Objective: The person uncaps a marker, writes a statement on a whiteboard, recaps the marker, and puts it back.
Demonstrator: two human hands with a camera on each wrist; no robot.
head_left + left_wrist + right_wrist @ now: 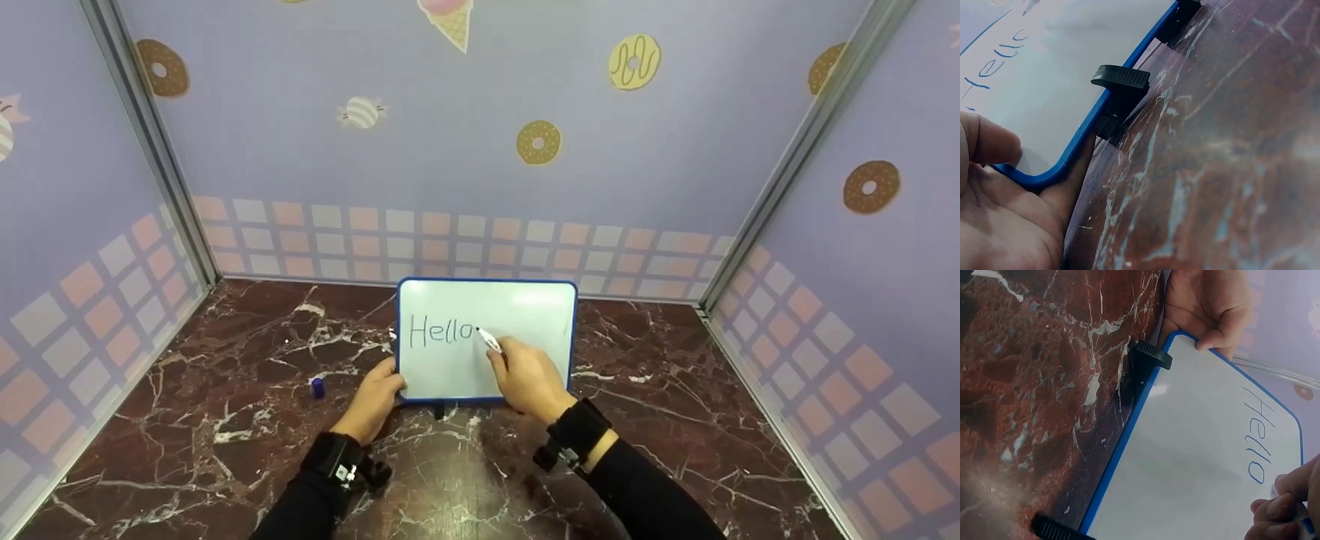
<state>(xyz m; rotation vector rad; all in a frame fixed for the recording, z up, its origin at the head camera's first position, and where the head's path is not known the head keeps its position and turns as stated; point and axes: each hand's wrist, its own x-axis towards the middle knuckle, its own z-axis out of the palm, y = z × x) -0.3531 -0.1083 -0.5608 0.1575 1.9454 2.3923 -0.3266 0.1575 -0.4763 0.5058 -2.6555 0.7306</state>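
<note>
A small whiteboard [450,375] with a blue frame stands tilted back on the table, the word "Hello" written across its left half. My left hand [375,401] grips its lower left corner; in the left wrist view the thumb [996,143] lies on the white face and fingers reach behind. My right hand [531,375] pinches a white marker [489,339], its dark tip right beside the final "o". In the right wrist view the fingers [1280,509] cover most of the marker. Black clip feet [1123,79] hold the board's bottom edge.
A blue marker cap [318,388] stands on the dark red marbled table [285,465], left of the left hand. Purple walls [465,165] with sweets printed on them enclose the table at the back and both sides.
</note>
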